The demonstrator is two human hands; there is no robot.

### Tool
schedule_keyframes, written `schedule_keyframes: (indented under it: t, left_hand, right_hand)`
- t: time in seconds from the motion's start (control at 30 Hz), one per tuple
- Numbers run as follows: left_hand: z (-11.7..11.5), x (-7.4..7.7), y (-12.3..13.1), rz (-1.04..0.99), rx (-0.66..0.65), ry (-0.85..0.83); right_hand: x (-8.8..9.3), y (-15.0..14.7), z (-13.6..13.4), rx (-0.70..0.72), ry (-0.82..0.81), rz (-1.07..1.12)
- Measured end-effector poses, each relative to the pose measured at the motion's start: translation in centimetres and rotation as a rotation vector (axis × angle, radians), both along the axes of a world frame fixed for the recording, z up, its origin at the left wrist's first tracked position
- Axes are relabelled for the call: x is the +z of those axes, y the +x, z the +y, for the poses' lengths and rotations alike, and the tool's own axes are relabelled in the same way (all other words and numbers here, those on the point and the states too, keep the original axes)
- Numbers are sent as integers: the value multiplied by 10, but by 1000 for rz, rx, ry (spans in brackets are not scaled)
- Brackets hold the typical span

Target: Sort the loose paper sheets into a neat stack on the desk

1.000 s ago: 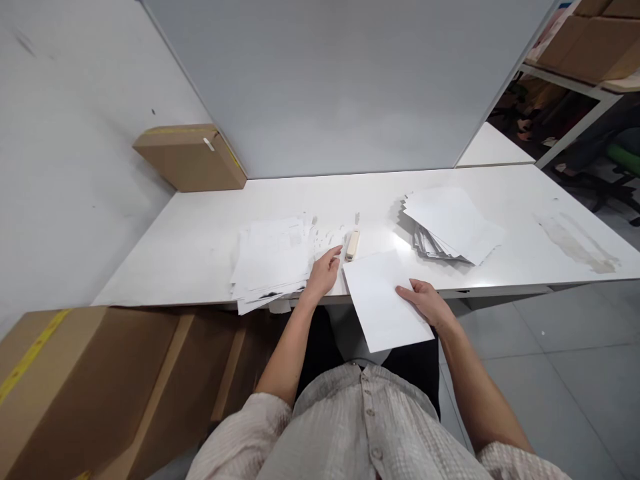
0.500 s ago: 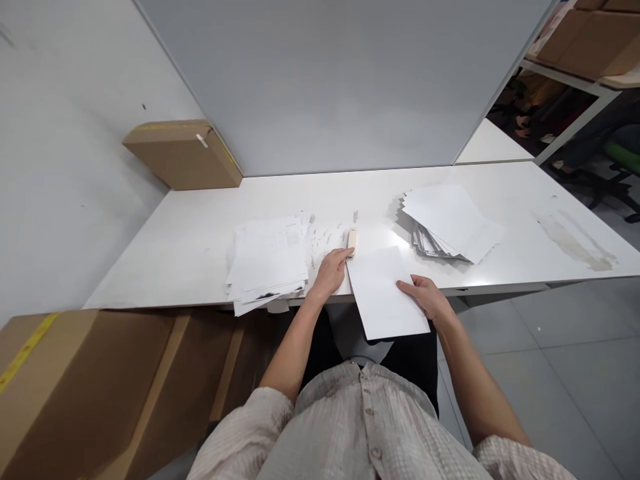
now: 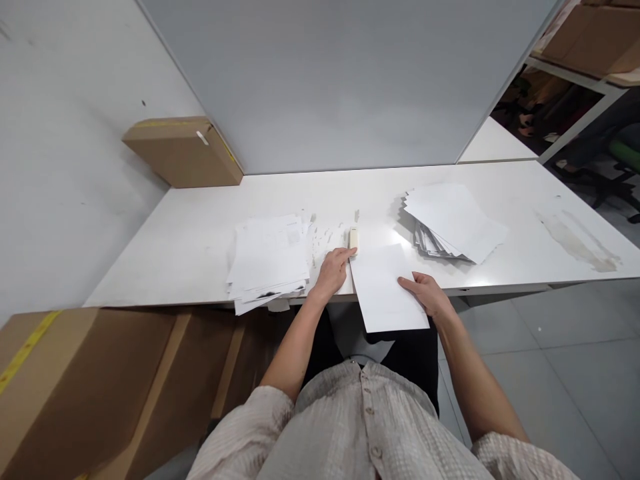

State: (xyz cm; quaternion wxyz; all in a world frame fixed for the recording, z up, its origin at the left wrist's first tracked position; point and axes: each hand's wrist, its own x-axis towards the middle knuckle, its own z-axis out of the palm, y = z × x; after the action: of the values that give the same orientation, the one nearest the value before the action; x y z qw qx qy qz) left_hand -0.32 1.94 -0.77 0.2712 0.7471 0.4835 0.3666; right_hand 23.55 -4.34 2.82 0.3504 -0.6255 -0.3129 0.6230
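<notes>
A small cream stapler [image 3: 353,237] lies on the table, its near end at the top left corner of a white paper sheet [image 3: 385,293]. My left hand [image 3: 333,272] is closed at that near end, with fingertips on top of it; the thumb is mostly hidden. Pinched at its right edge, the paper is in my right hand [image 3: 424,293], thumb on top and the other fingers underneath. The sheet's lower part juts past the table's front edge. Whether it is one sheet or several I cannot tell.
On the white table [image 3: 200,240], a paper stack [image 3: 270,257] lies at left and a fanned pile of papers [image 3: 450,220] at right. A cardboard box [image 3: 185,153] leans in the back left corner. A grey panel [image 3: 345,87] rises behind; large cartons [image 3: 90,380] stand below left.
The paper's lower edge has risen slightly, and its top left corner remains at the stapler. Both hands stay almost in place. The view has shifted a little.
</notes>
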Motion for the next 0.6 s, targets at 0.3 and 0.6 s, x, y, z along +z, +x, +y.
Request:
schedule_keyframes:
  t: [0.3, 0.6]
  left_hand:
    - [2, -10, -3, 136, 2, 85]
    - [-1, -13, -1, 161, 1, 161]
  right_hand:
    - [-4, -3, 0, -3, 11, 23]
    - [48, 27, -12, -180, 284, -264]
